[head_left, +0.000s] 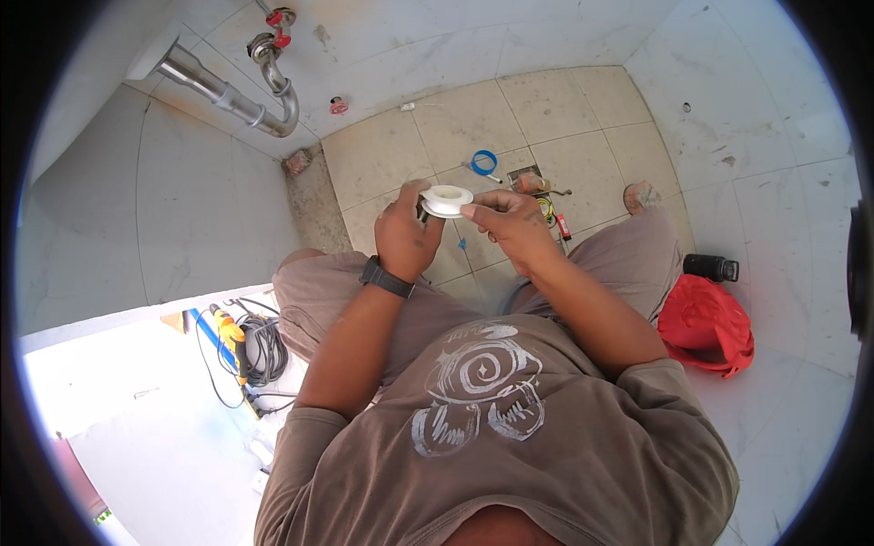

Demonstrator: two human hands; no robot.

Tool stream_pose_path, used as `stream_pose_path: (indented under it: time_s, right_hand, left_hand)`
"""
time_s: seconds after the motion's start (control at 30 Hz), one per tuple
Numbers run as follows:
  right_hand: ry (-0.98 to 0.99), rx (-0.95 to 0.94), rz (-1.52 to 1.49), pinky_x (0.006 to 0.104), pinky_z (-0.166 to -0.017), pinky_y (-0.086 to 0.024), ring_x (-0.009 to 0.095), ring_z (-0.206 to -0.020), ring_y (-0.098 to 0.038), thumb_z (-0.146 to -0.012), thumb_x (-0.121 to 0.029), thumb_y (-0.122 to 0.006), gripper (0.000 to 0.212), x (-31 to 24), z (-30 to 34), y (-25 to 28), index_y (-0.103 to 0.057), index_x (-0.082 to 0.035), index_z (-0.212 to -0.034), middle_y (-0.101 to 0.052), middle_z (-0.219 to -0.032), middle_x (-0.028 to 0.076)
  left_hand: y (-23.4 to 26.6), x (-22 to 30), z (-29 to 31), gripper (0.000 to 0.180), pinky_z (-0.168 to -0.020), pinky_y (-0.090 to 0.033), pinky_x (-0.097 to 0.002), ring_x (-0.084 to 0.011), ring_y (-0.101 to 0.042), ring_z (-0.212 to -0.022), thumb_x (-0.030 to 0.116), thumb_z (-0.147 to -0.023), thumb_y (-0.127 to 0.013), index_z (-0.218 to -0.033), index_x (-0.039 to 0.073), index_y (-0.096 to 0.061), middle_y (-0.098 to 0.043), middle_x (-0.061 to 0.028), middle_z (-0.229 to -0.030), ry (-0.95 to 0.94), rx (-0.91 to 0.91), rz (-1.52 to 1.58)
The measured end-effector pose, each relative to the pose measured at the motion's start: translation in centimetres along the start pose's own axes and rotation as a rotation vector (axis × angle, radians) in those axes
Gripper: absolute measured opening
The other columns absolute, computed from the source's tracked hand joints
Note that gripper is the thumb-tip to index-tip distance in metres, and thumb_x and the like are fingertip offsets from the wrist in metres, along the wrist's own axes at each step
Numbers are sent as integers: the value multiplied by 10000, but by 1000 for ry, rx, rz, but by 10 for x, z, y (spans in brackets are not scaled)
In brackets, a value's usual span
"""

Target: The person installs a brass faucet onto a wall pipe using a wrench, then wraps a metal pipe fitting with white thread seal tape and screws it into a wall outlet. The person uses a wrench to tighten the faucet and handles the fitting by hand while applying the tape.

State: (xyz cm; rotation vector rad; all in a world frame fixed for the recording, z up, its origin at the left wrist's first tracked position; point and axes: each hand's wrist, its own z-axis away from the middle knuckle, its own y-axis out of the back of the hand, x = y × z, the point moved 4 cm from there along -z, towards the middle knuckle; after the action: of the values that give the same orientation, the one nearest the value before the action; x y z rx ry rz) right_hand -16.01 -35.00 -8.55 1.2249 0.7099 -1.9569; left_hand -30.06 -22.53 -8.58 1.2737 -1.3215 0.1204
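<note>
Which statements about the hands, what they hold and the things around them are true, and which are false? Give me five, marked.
1. The left hand and the right hand both touch the white spool. True.
2. The dark wristband is on the right wrist. False: it is on the left wrist.
3. The blue ring lies on the tiled floor. True.
4. The red bag lies on the person's left. False: it lies on the right.
5. The yellow-and-black power tool lies beside the coiled dark cable. True.
</note>
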Motion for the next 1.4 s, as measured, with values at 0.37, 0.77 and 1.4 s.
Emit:
stream_pose_path:
  time_s: [0.37,0.77,1.4]
  right_hand:
    - [-59,-140,-91,226,-598,-413,77,-651,-544,-922,-165,-759,173,8,-16,4,-674,-17,-952,-619,-748,-2]
    - [-46,-38,-58,252,-573,-430,87,-631,-562,-934,-209,-657,186,11,-20,16,-656,-25,-960,-634,-744,28]
    - [454,-235,487,432,-1042,-465,333,-1306,-549,-896,-223,-725,457,-26,-13,22,-612,-60,-1309,-487,-1484,183]
  left_hand:
    - [0,3,-6,382,-651,-544,-375,-311,-717,-725,94,-812,-780,-1151,37,-614,-711,-171,-816,5,6,-8]
    - [-8,-7,-8,269,-613,-530,-301,-156,-696,-715,122,-905,-686,-1137,11,-607,-725,-121,-830,285,-60,498]
    - [-12,-16,-12,240,-563,-512,-265,-121,-642,-696,121,-988,-590,-1200,24,-645,-705,-68,-890,572,-370,896]
